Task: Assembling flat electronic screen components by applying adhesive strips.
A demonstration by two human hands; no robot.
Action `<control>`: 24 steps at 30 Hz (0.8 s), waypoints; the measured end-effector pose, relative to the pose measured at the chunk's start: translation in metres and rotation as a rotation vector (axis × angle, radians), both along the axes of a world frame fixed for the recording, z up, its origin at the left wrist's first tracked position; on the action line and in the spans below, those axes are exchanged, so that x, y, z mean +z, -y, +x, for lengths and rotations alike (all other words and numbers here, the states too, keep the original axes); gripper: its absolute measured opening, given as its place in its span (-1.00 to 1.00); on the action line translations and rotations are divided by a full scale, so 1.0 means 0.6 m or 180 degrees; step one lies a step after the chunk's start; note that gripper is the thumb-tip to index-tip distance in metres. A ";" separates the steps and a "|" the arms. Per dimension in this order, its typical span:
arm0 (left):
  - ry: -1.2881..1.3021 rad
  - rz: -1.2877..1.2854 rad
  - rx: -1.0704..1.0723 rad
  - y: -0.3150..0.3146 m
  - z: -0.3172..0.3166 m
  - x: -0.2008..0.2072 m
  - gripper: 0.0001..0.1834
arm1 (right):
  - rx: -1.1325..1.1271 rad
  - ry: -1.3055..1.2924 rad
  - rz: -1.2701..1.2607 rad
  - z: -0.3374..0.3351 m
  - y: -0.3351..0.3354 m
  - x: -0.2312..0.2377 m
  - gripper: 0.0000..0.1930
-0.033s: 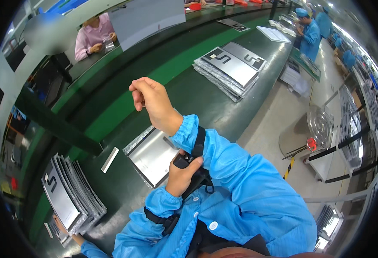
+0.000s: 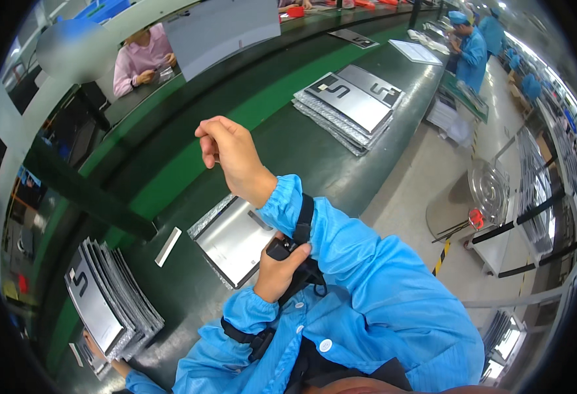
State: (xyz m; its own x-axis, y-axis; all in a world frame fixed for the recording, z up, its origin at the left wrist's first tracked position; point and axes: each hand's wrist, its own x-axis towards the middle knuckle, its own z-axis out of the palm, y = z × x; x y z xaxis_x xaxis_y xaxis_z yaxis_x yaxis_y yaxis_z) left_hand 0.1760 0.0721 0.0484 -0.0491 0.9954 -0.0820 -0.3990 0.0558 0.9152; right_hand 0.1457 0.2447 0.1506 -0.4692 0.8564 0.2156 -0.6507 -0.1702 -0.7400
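My right hand (image 2: 230,154) is raised over the green bench, its fingers curled in together and nothing visible in them. A black strap (image 2: 304,218) circles the right sleeve near the wrist. Below it, my left hand (image 2: 278,270) grips a small black device (image 2: 279,248) that sits against that strap, thumb pressed on its side. Another black strap is around my left sleeve. Partly covered by my right forearm, a flat silver panel (image 2: 230,238) lies on bubble wrap on the bench. My blue work jacket fills the lower middle.
Wrapped silver panels form a stack (image 2: 108,295) at left, where another person's hand (image 2: 94,345) touches it, and a stack (image 2: 351,105) farther along. A white strip (image 2: 167,247) lies on the bench. A clear bin (image 2: 456,209) and racks (image 2: 538,197) stand right. Co-workers sit beyond.
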 end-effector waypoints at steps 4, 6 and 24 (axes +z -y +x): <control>0.0065 -0.0064 -0.0176 0.019 0.003 -0.024 -0.60 | -0.0667 0.0136 0.0463 -0.020 0.012 0.031 -0.81; 0.0167 -0.0169 -0.0199 0.029 0.004 0.001 -0.61 | -0.1508 0.0518 0.1923 -0.028 0.029 0.012 -0.84; 0.0500 0.0773 -0.1364 0.016 -0.024 -0.055 -0.49 | 0.2539 -0.1399 -0.0786 0.038 0.137 0.113 -0.66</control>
